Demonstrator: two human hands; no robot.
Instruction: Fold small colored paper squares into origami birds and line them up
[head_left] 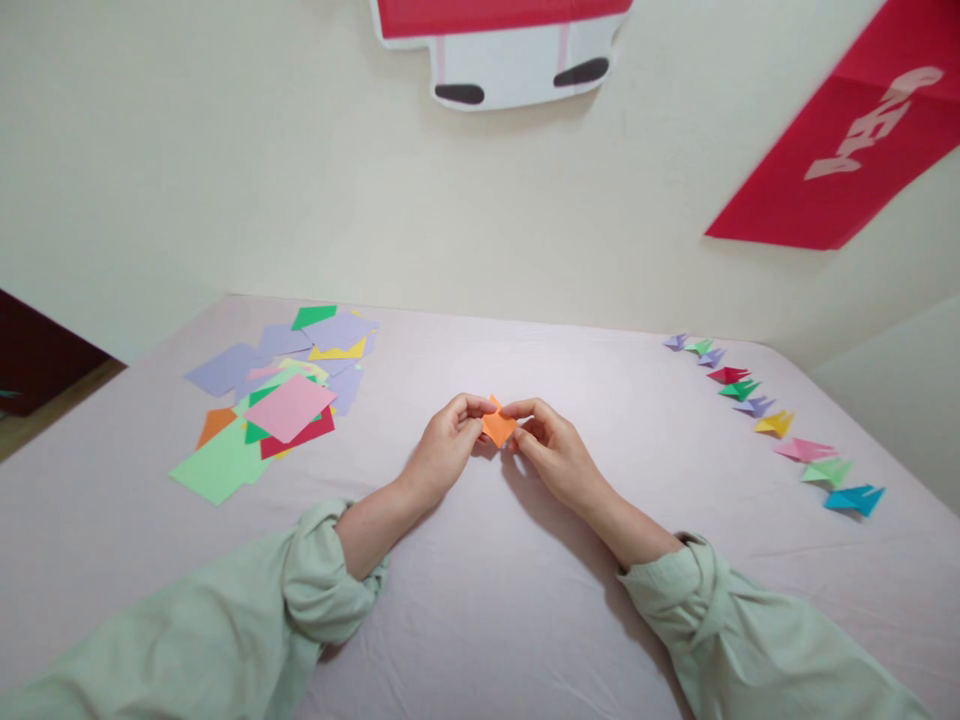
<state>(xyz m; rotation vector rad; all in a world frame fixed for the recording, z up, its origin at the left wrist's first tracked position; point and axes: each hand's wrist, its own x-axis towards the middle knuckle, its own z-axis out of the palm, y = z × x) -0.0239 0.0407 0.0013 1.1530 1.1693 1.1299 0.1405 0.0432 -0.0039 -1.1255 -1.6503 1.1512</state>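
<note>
Between my two hands, near the middle of the table, is a small folded piece of orange origami paper (499,427). It looks roughly diamond-shaped, with one point up and one down. My left hand (452,432) pinches its left side with thumb and fingers. On the opposite side, my right hand (551,445) grips the right edge between thumb and forefinger. The fingertips cover parts of both side corners, and the back of the paper is hidden.
A loose pile of coloured paper squares (291,408) lies on the left of the cloth-covered table (480,620). Along the right runs a row of several folded paper figures, with a blue one (855,499) nearest. The wall (300,180) rises behind the table's far edge.
</note>
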